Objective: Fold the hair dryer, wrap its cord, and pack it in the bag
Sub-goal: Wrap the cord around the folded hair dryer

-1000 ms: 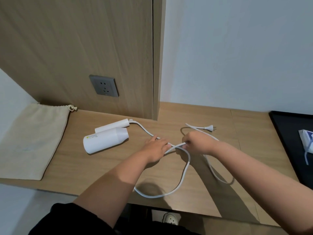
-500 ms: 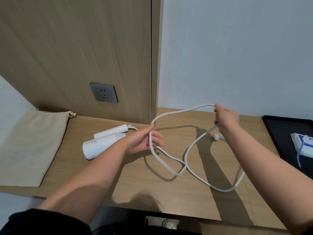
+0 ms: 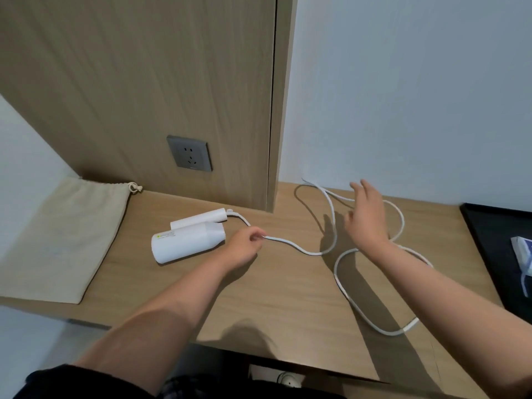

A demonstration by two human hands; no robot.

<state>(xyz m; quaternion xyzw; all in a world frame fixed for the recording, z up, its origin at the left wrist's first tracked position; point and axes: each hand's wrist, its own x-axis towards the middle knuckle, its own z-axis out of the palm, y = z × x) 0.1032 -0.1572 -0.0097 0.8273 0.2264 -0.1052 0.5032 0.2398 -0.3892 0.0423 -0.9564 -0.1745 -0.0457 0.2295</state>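
A white hair dryer (image 3: pixel 188 240) lies folded on the wooden desk (image 3: pixel 273 298), its handle tucked behind the barrel. Its white cord (image 3: pixel 339 280) runs right from the handle and sprawls in loose loops over the desk's right half. My left hand (image 3: pixel 244 247) pinches the cord close to the dryer. My right hand (image 3: pixel 367 218) hovers above the far loops with fingers spread and nothing in it. A beige drawstring bag (image 3: pixel 63 240) lies flat at the desk's left end, apart from both hands. The plug is not visible.
A grey wall socket (image 3: pixel 190 153) sits in the wooden panel behind the dryer. A black tray (image 3: pixel 489 240) with a white and blue packet (image 3: pixel 522 254) lies at the far right. The desk's front edge is near my elbows.
My right hand has let go of the raised cord, which has dropped onto the desk in loops. My left hand has slid left along the cord toward the dryer and closed on it.
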